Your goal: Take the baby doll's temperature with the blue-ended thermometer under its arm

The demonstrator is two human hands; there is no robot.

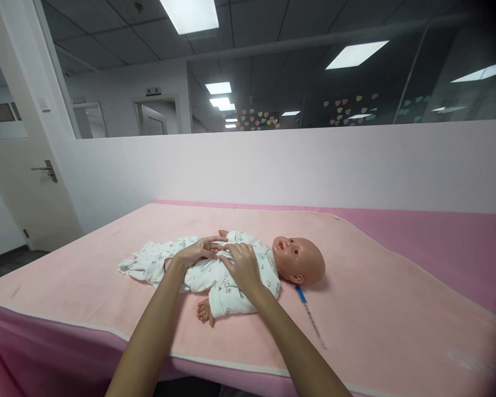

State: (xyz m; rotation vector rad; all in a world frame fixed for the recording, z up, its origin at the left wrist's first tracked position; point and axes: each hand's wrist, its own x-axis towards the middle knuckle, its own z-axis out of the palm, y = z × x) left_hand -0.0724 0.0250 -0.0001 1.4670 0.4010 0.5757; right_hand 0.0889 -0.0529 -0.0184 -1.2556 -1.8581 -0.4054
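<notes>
A baby doll (301,259) lies on its back, head to the right, dressed in a white printed top (235,300) and white printed trousers (146,263). At the doll's belly, my left hand (199,251) has its fingers bent in at the front of the top, one finger stretched toward the far side. My right hand (243,266) rests on the chest, its fingers curled down onto the same cloth. The fingertips of both hands nearly meet, and the bit of cloth between them is partly hidden. One doll hand (205,312) sticks out of the near sleeve.
A thin clear stick with a blue end (310,315), like a thermometer, lies by the doll's head. The peach mat (380,309) covers a pink-draped table. Behind stands a low white wall (293,168) with glass above; a door (20,149) is at left.
</notes>
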